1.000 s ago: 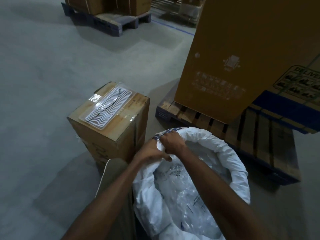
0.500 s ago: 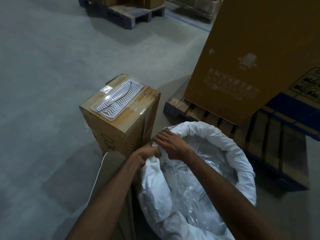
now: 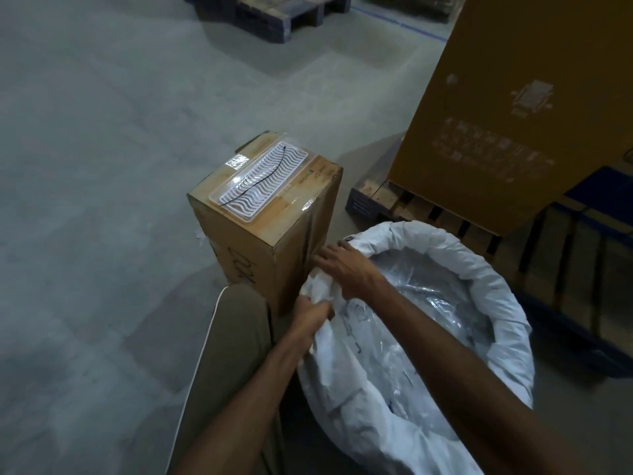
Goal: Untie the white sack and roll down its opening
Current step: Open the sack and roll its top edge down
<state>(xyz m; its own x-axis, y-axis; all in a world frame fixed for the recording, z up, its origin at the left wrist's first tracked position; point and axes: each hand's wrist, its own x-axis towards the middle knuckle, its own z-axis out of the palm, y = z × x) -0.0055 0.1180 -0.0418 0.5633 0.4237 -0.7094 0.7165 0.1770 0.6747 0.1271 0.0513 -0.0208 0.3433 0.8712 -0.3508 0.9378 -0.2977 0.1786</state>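
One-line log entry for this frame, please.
white woven sack: open, rim rolled | left hand: grips rim | right hand: on rim, grip unclear

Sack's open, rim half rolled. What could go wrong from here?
1. The left hand grips a bunched fold of the white sack while the right hand rests on the rim. Uneven pulling may leave this near side unrolled or lopsided.
2. The clear plastic liner inside could get caught in the roll and drag upward.
3. The cardboard box stands close by the working side. The hands might knock the white tray lying on top.
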